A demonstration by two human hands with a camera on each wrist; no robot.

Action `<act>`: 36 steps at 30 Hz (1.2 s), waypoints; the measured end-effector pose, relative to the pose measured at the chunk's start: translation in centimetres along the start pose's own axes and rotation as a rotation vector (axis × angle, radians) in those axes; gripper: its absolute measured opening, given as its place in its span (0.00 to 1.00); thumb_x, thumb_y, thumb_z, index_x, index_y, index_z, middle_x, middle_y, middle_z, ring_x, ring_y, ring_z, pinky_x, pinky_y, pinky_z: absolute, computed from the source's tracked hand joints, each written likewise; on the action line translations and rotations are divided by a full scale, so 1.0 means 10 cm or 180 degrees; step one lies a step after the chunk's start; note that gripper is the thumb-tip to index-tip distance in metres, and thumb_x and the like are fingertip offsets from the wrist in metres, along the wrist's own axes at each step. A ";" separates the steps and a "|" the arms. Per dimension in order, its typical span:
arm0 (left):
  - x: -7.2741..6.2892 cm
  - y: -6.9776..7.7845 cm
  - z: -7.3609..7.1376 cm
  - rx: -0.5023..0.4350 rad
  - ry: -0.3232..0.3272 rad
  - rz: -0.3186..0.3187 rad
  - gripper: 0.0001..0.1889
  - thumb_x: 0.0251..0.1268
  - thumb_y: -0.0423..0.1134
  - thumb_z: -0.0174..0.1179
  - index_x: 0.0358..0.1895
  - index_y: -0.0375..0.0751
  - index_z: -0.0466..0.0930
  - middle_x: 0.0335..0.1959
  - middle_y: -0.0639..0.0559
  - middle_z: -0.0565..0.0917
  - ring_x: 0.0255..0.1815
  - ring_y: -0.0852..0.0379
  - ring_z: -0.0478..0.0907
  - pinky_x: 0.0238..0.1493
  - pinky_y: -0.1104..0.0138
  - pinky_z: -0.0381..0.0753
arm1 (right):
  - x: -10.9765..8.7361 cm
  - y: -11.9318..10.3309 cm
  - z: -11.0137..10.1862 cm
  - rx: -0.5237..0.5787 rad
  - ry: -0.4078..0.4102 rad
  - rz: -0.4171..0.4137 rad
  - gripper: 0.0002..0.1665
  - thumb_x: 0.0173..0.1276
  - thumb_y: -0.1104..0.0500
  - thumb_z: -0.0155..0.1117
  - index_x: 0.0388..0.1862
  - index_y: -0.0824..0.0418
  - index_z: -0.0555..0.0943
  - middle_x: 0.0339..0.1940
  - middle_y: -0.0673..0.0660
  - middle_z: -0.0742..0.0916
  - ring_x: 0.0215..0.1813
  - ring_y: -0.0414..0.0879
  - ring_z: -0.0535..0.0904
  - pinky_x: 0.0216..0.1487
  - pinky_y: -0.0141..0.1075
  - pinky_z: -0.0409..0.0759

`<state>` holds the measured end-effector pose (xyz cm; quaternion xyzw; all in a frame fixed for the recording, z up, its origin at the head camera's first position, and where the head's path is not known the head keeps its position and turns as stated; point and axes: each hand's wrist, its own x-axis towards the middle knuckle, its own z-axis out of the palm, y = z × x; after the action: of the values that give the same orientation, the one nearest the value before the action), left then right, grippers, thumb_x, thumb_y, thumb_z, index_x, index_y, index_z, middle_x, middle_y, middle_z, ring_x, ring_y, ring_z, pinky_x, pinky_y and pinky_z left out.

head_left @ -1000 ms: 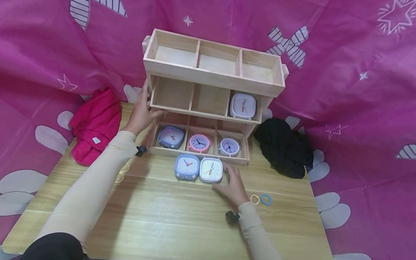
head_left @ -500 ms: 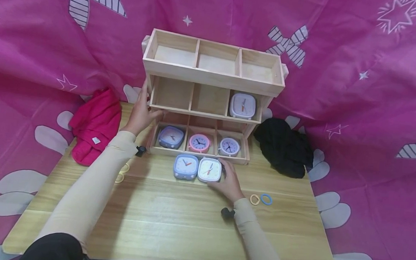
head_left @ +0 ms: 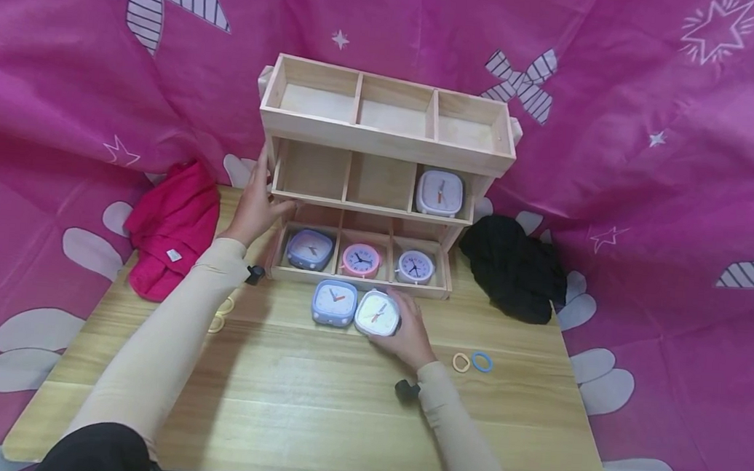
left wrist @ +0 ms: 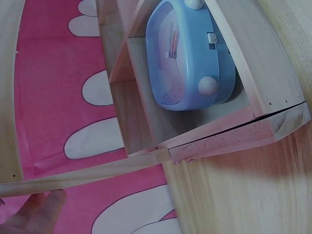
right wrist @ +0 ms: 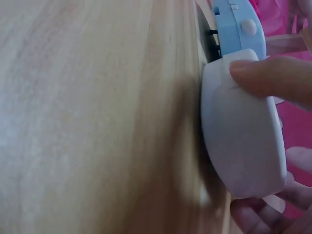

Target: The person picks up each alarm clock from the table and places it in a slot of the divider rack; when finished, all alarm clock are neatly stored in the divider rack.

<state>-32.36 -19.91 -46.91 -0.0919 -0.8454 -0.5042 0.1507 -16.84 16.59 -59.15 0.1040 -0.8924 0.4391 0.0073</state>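
A white alarm clock [head_left: 376, 313] sits in my right hand [head_left: 409, 340], slightly turned, close over the table. In the right wrist view the thumb [right wrist: 265, 75] presses one side of the clock's white casing [right wrist: 241, 129], with other fingers at its far side. Just left of it lies a blue alarm clock [head_left: 334, 302]. My left hand [head_left: 253, 208] rests against the left side of a three-tier wooden rack [head_left: 384, 137], its fingers straight along the side and its thumb stretched toward the front. Fingertips [left wrist: 53, 200] show against a wooden strip in the left wrist view.
The bottom tier holds a blue clock [head_left: 310, 249], a pink clock [head_left: 361, 260] and a lavender clock [head_left: 416, 267]. Another white clock [head_left: 440, 192] sits in the middle tier's right compartment. Red cloth [head_left: 176, 232], black cloth [head_left: 514, 267] and coloured rings [head_left: 482, 361] lie on the table.
My right hand has moved left to the white clock and taken hold of it; the clock has turned and shifted slightly. The blue clock beside it has slid a little left. The left hand stays put.
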 end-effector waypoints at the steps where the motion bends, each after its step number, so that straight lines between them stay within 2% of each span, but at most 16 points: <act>1: 0.00 0.00 0.00 -0.0001 0.0003 0.0015 0.69 0.60 0.30 0.78 0.89 0.60 0.31 0.85 0.36 0.56 0.79 0.27 0.66 0.70 0.33 0.78 | -0.02 -0.02 -0.01 -0.0095 -0.0013 0.0016 0.65 0.44 0.56 0.92 0.82 0.55 0.70 0.79 0.60 0.74 0.80 0.60 0.69 0.83 0.59 0.67; 5: 0.00 -0.01 0.01 -0.0033 0.0031 0.0061 0.69 0.58 0.30 0.79 0.89 0.60 0.31 0.84 0.35 0.58 0.78 0.28 0.68 0.67 0.33 0.79 | -0.08 -0.11 -0.05 -0.0380 -0.0036 0.0000 0.63 0.42 0.53 0.91 0.79 0.58 0.73 0.75 0.60 0.79 0.77 0.61 0.71 0.79 0.61 0.71; 11: 0.02 -0.03 0.01 -0.0064 0.0020 0.0042 0.70 0.58 0.30 0.79 0.89 0.62 0.31 0.84 0.36 0.57 0.78 0.29 0.67 0.66 0.32 0.79 | -0.18 -0.12 -0.12 -0.0802 0.0091 -0.0164 0.57 0.45 0.43 0.90 0.75 0.58 0.78 0.70 0.57 0.83 0.72 0.58 0.76 0.74 0.58 0.77; 17: 0.02 -0.03 0.01 -0.0083 0.0021 0.0031 0.70 0.59 0.30 0.79 0.89 0.63 0.30 0.84 0.36 0.58 0.78 0.29 0.67 0.67 0.32 0.79 | -0.18 -0.29 -0.32 -0.0816 0.0258 -0.0438 0.57 0.46 0.40 0.90 0.75 0.57 0.79 0.69 0.58 0.84 0.69 0.59 0.79 0.70 0.57 0.81; 21: 0.02 -0.03 0.01 -0.0086 0.0022 0.0026 0.70 0.59 0.31 0.79 0.89 0.64 0.30 0.84 0.36 0.58 0.78 0.29 0.68 0.67 0.32 0.79 | -0.07 -0.50 -0.52 -0.0803 0.0442 -0.0741 0.59 0.46 0.43 0.91 0.77 0.57 0.77 0.70 0.59 0.83 0.71 0.59 0.79 0.70 0.59 0.81; 24: 0.02 -0.03 0.01 -0.0079 0.0010 0.0022 0.69 0.59 0.31 0.79 0.89 0.64 0.30 0.85 0.37 0.57 0.78 0.28 0.67 0.68 0.32 0.79 | 0.06 -0.69 -0.65 -0.0727 0.0689 -0.1015 0.59 0.45 0.48 0.92 0.76 0.62 0.77 0.70 0.62 0.83 0.72 0.61 0.79 0.73 0.62 0.79; 27: 0.02 -0.03 0.00 -0.0061 -0.0002 0.0017 0.69 0.59 0.30 0.78 0.89 0.63 0.30 0.85 0.37 0.57 0.79 0.28 0.67 0.68 0.32 0.78 | 0.21 -0.88 -0.74 -0.0605 0.0985 -0.1222 0.58 0.43 0.52 0.92 0.74 0.65 0.78 0.69 0.64 0.83 0.71 0.62 0.78 0.74 0.60 0.78; 31: 0.00 -0.02 0.00 -0.0035 -0.0003 0.0027 0.69 0.59 0.30 0.78 0.89 0.61 0.30 0.85 0.36 0.57 0.78 0.28 0.67 0.67 0.33 0.79 | 0.46 -1.14 -0.83 -0.0501 0.1278 -0.1252 0.58 0.45 0.51 0.92 0.75 0.66 0.78 0.70 0.64 0.82 0.70 0.61 0.77 0.72 0.57 0.78; 36: 0.00 -0.02 0.00 -0.0024 -0.0003 0.0045 0.69 0.59 0.29 0.78 0.89 0.59 0.30 0.83 0.34 0.59 0.76 0.28 0.69 0.68 0.34 0.80 | 0.78 -1.39 -0.89 -0.0467 0.1466 -0.1140 0.57 0.48 0.48 0.91 0.76 0.66 0.76 0.73 0.65 0.81 0.74 0.62 0.74 0.77 0.58 0.74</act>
<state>-32.40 -20.00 -47.04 -0.0986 -0.8429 -0.5063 0.1535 -22.53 13.88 -42.00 0.1566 -0.8641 0.3771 0.2944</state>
